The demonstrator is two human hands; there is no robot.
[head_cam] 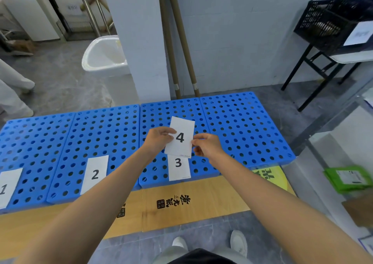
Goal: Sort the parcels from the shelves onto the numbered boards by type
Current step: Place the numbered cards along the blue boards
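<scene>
A row of blue perforated boards (246, 122) lies on the floor in front of me. White cards marked 1 (7, 187), 2 (94, 174) and 3 (178, 168) lie near the front edges of the first three boards. Both hands hold a white card marked 4 (181, 131) in the air above the third board. My left hand (158, 139) pinches its left edge and my right hand (206, 144) pinches its right edge. The rightmost board carries no card. Green parcels (346, 178) lie on a shelf at the right.
Flattened cardboard (193, 205) lies under the boards' front edge. Two brown tubes (177, 41) lean against the wall behind. A black crate (331, 21) stands on a folding table at the far right. A white tub (105, 55) sits beside a pillar. Another person's legs (14, 94) show at the left.
</scene>
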